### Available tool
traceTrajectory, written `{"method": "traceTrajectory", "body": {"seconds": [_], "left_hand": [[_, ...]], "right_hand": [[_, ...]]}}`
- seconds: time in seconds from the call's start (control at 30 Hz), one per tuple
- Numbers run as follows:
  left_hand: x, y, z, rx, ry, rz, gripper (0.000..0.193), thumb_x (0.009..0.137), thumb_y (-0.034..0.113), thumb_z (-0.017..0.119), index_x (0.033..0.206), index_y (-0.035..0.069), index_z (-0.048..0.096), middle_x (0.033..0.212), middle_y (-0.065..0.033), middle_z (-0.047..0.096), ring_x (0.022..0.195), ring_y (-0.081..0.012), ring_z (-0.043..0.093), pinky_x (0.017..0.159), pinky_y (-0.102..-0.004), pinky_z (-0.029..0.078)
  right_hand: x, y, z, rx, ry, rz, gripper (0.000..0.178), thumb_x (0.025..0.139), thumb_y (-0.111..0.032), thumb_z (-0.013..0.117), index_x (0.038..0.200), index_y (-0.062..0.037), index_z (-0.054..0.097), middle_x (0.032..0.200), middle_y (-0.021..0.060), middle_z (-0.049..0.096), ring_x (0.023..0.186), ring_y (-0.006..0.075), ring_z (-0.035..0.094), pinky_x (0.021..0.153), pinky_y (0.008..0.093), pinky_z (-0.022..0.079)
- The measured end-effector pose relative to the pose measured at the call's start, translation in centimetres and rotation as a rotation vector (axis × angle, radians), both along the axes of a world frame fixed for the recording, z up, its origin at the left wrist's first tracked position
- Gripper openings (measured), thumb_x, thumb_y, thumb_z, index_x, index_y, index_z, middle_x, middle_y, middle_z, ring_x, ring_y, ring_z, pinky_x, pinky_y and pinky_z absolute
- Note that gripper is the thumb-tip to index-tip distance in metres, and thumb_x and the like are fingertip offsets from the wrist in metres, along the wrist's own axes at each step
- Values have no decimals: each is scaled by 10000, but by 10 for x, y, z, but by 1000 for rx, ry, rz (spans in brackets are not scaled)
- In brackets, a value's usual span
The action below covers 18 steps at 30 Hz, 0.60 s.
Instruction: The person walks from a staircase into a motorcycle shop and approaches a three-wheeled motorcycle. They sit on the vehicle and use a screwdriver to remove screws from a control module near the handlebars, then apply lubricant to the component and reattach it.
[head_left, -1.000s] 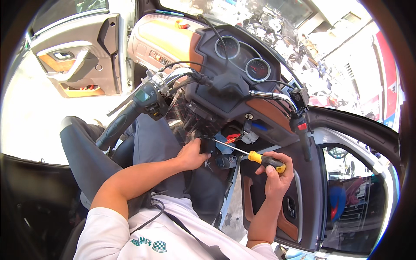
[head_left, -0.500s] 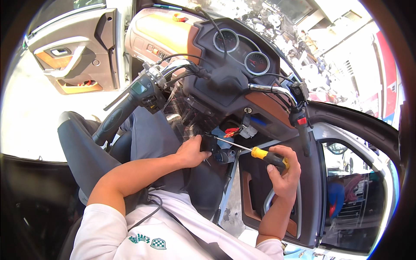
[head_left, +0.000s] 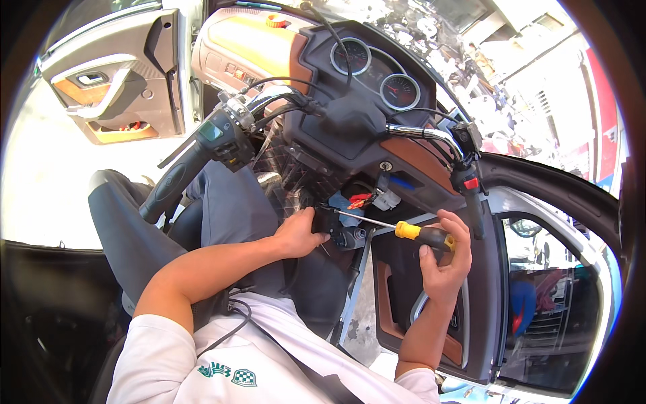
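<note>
A screwdriver [head_left: 408, 230] with a yellow and black handle rests in my right hand [head_left: 449, 259], its fingers curled about the handle's end. From there the thin metal shaft points left and slightly up, its tip at a small black part [head_left: 328, 221]. My left hand [head_left: 301, 233] grips that dark part from its left side, thumb and fingers closed on it. Its exact kind is hard to make out. Beside it, just right, sits a dark grey cylindrical piece [head_left: 351, 237]. Red and orange wires with a pale connector [head_left: 385, 200] hang behind the screwdriver shaft.
Handlebars with a left grip [head_left: 176, 182] and a right grip [head_left: 473, 212] span the front of the cab. Beyond is the dashboard with two round gauges [head_left: 400, 91]. An open door [head_left: 114, 81] is at left, another door [head_left: 431, 296] at right. A key [head_left: 385, 167] is in the dash.
My right hand and the screwdriver handle have shifted slightly right, with the index finger lifted a little. The tip stays at the black part, and my left hand keeps its grip.
</note>
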State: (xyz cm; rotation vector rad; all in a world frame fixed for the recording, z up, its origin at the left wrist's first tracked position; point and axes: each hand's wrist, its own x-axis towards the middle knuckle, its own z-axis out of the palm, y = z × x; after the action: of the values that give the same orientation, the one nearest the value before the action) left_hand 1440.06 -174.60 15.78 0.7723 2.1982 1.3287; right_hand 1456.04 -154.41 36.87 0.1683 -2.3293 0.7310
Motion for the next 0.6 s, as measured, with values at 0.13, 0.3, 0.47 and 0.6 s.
{"method": "traceTrajectory", "body": {"seconds": [0.13,0.3,0.47,0.6], "left_hand": [[-2,0,-2,7,-10,-5,660,871,440,823,1152,-97,562,1239,-343,636,1189,-499,624,1002,-517,507],[0,-3,9,17,-35,-15,849,850,608,811,1169,-139,562,1213,-361,645,1179,-484,643,1000,-508,512],[4,-2,15,-21,5,9,907,847,681,769,1156,-150,580,1151,-349,675,1115,-475,677,958,-503,536],[6,0,13,-27,14,48,894,839,680,771,1134,-146,597,1097,-342,697,1059,-470,701,925,-498,553]], "right_hand": [[-1,-12,6,133,-28,-110,539,809,45,736,1329,-3,599,1366,222,606,1010,235,707,900,347,569],[1,-4,-8,-49,75,46,551,819,-9,788,1339,6,606,1327,206,646,1040,238,708,921,345,559],[17,1,-13,-47,-67,-129,576,783,28,742,1335,6,580,1346,212,610,1078,280,705,962,386,563],[4,-6,-9,-61,21,-5,557,802,-5,781,1323,2,583,1343,213,608,1021,252,716,923,375,581]]}}
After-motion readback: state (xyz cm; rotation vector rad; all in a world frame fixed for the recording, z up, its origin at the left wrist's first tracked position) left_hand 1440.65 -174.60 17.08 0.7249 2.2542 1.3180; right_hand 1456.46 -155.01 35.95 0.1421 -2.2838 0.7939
